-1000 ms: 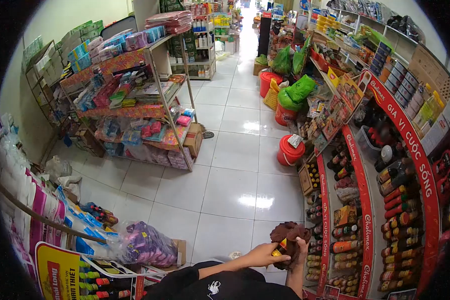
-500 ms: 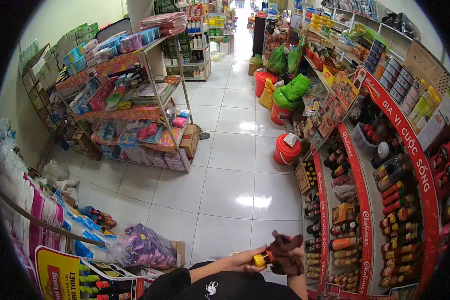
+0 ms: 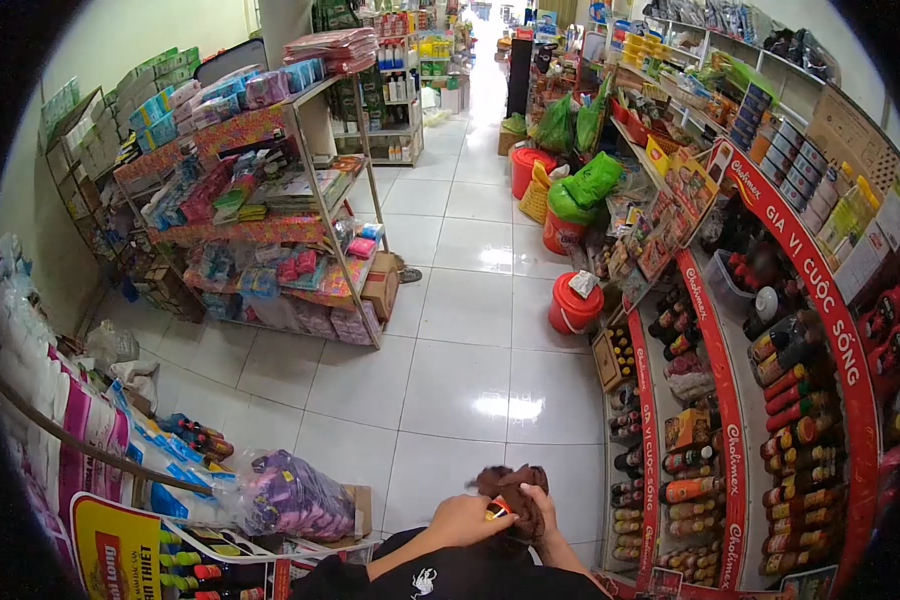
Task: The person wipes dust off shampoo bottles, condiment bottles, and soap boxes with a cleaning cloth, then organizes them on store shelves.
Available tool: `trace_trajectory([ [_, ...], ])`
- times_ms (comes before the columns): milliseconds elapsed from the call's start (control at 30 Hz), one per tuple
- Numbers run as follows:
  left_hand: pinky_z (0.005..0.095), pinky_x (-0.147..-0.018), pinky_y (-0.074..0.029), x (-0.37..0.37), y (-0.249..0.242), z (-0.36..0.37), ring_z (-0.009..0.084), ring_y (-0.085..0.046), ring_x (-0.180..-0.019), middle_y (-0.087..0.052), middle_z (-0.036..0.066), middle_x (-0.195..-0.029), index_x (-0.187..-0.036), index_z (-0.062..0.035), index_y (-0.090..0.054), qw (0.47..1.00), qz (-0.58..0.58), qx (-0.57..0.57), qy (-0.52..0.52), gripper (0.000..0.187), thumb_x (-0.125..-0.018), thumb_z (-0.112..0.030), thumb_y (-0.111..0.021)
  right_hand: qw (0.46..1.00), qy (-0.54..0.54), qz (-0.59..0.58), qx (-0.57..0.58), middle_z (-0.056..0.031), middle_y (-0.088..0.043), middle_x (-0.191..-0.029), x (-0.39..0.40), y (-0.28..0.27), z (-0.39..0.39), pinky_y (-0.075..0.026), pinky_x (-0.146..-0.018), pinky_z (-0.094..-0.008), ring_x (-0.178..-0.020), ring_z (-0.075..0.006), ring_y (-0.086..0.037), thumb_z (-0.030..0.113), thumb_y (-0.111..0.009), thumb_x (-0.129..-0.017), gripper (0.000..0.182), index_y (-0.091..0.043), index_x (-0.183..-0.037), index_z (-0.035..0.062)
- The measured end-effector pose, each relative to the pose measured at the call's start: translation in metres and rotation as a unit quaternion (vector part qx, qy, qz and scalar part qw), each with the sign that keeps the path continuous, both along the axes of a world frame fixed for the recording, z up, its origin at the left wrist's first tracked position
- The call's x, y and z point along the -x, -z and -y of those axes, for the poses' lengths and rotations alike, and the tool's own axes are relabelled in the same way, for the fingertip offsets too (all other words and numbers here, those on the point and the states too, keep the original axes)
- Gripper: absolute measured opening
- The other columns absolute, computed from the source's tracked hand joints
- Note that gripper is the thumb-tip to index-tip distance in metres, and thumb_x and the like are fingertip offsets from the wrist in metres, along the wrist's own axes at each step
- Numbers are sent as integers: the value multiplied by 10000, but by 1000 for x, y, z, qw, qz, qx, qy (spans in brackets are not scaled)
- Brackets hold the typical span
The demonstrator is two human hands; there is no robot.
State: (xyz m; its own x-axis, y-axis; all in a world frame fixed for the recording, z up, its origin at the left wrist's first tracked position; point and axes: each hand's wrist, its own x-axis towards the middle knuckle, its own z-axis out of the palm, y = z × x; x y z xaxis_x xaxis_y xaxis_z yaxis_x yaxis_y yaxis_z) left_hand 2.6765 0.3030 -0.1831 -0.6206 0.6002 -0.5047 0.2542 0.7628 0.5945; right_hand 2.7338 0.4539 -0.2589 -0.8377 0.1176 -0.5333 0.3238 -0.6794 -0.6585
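In front of my body, my left hand [image 3: 468,524] is closed around a small bottle [image 3: 498,508]. Only a bit of its red, yellow and dark surface shows between the fingers. My right hand [image 3: 542,512] grips a dark brown cloth [image 3: 515,480], which is bunched against the bottle and hangs down between both hands. The cloth hides much of the bottle and part of the right fingers.
Red-edged shelves [image 3: 732,440] with rows of sauce bottles stand close on my right. A lidded red bucket [image 3: 574,302] sits on the tiled floor ahead. To the left are a stocked metal rack [image 3: 315,170] and a plastic-wrapped purple bundle [image 3: 295,495].
The cloth has come round over the bottle, and my two hands have drawn closer together. My right hand has shifted left; the yellow cap seen before is now hidden.
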Motion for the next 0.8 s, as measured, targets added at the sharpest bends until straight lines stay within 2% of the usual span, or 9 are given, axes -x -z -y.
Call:
trace_trajectory([
  [233, 401, -681, -464, -9, 13, 0, 338, -592, -749, -613, 183, -764, -997, -99, -593, 1000, -29, -9, -3, 596, -705, -605, -481, 982, -73, 25, -171, -71, -597, -834, -11, 21, -14, -454, -662, -255, -732, -126, -556, 210, -568, -786, 261, -582, -885, -31],
  [267, 401, -679, -465, -11, 12, -2, 336, -593, -745, -613, 184, -763, -1002, -102, -592, 999, -34, -9, -7, 592, -701, -601, -490, 977, -68, -5, -204, -63, -593, -829, -14, 20, -16, -447, -661, -247, -730, -118, -547, 200, -564, -795, 250, -580, -897, -28],
  [367, 399, -673, -467, -14, 3, -10, 332, -596, -734, -614, 182, -762, -1010, -113, -591, 998, -54, -28, -30, 580, -690, -591, -515, 980, -44, -38, -189, -56, -591, -844, -15, 10, -22, -452, -662, -256, -738, -121, -549, 190, -571, -794, 246, -572, -919, -22],
  [500, 380, -685, -463, -11, 15, -25, 322, -594, -752, -620, 156, -761, -988, -141, -602, 989, -50, -105, -96, 520, -700, -566, -522, 986, -166, -27, -1, -93, -577, -907, -22, 28, -50, -464, -708, -295, -802, -175, -567, 261, -554, -785, 376, -507, -1045, -6],
  [567, 366, -696, -460, -7, 22, -40, 316, -592, -765, -623, 141, -762, -943, -137, -618, 978, -13, -132, -158, 476, -723, -545, -509, 951, -294, -11, 98, -115, -562, -960, -27, 15, -63, -459, -754, -324, -869, -209, -555, 305, -536, -780, 421, -487, -1088, 22],
  [600, 355, -691, -454, -6, 25, -50, 308, -587, -764, -622, 127, -751, -845, -110, -630, 973, -53, -126, -184, 429, -753, -503, -486, 941, -311, -1, 130, -113, -562, -961, -30, 5, -65, -460, -754, -327, -868, -210, -556, 307, -534, -781, 418, -489, -1086, 25],
  [633, 368, -672, -454, -3, 31, -59, 318, -585, -745, -618, 134, -737, -829, -105, -630, 975, -33, -139, -169, 433, -751, -504, -481, 937, -317, 9, 148, -112, -562, -962, -35, -4, -69, -461, -754, -331, -867, -211, -556, 309, -532, -781, 416, -490, -1084, 27],
  [700, 394, -636, -454, 2, 46, -81, 337, -582, -708, -610, 148, -708, -796, -95, -629, 977, 13, -167, -130, 443, -747, -506, -471, 950, -271, 39, 154, -109, -563, -963, -46, -15, -81, -462, -755, -338, -864, -213, -557, 312, -528, -782, 410, -494, -1079, 31],
  [800, 396, -604, -456, -3, 42, -118, 330, -587, -674, -606, 153, -695, -772, -85, -609, 988, -45, -121, -83, 441, -747, -500, -462, 979, -116, 94, 136, -105, -564, -966, -61, -19, -95, -463, -755, -348, -860, -217, -558, 317, -523, -784, 402, -500, -1072, 38],
])
